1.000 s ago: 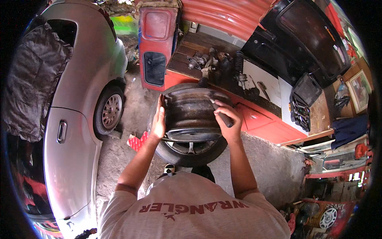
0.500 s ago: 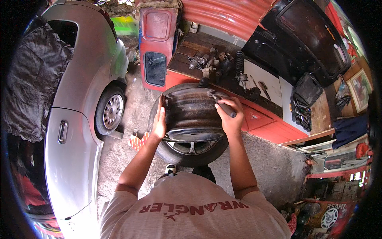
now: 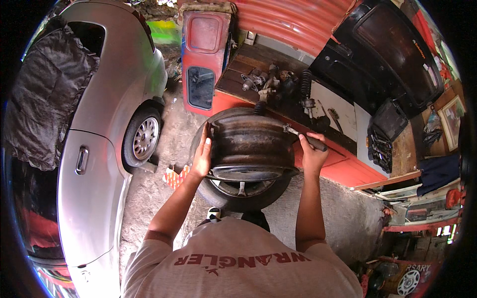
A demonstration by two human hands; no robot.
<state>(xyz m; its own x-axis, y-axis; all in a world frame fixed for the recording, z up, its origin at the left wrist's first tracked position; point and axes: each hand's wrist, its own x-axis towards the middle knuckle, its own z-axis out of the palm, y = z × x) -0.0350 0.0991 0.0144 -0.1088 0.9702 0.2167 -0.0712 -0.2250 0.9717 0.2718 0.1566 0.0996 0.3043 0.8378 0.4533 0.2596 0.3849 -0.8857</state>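
A worn, bare steel wheel rim (image 3: 251, 142) stands on edge in front of me. It rests on a tyre (image 3: 243, 202) lying flat, whose spoked wheel shows beneath it. My left hand (image 3: 201, 160) lies along the rim's left edge, fingers stretched out and palm against it. Closed in my right hand (image 3: 313, 158) is a hammer-like tool (image 3: 318, 144) with a thick dark handle, a pale metal shaft and a small metal head. Its head is at the rim's upper right edge; whether it touches I cannot tell.
Left stands a silver car (image 3: 99, 149) with a dark cover. A red-fronted bench (image 3: 338, 161) beyond the rim carries greasy car parts (image 3: 266, 87), a coil-sprung strut (image 3: 306, 94), a wire brush (image 3: 335, 119) and an open tool case (image 3: 385, 129). A black panel (image 3: 377, 54) leans behind.
My right hand and the tool have moved right, from over the rim to its right edge. My left hand stays against the rim. The whole view has shifted slightly.
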